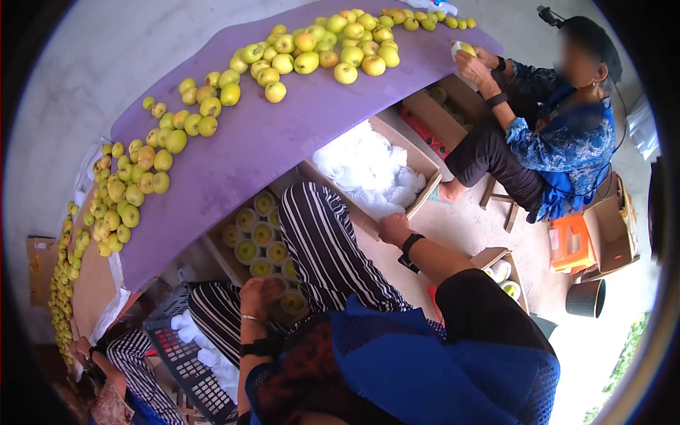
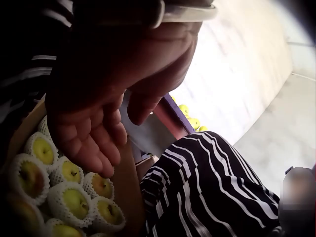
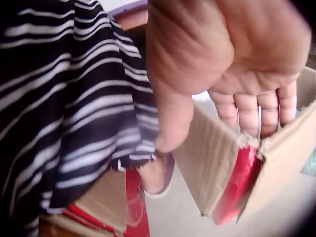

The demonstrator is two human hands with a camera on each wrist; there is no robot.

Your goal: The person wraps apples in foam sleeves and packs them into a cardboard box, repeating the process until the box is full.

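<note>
My left hand (image 1: 261, 296) hangs with loosely bent fingers and holds nothing. It is over a cardboard box of yellow-green apples (image 1: 246, 251) in white foam nets. The left wrist view shows this hand (image 2: 94, 118) close above the netted apples (image 2: 71, 202). At the near corner of another cardboard box (image 1: 429, 185) is my right hand (image 1: 394, 228); white foam nets (image 1: 368, 166) fill that box. In the right wrist view the right hand's fingers (image 3: 247, 111) reach straight over the box's torn corner (image 3: 252, 148), and nothing shows in the palm.
A purple-topped table (image 1: 234, 156) bears many loose apples (image 1: 304, 53). Across from me a seated person (image 1: 567, 134) holds an apple in a net. A black crate (image 1: 191, 375) with foam nets stands by my left leg. Right are an orange stool (image 1: 570, 244) and a bin (image 1: 586, 297).
</note>
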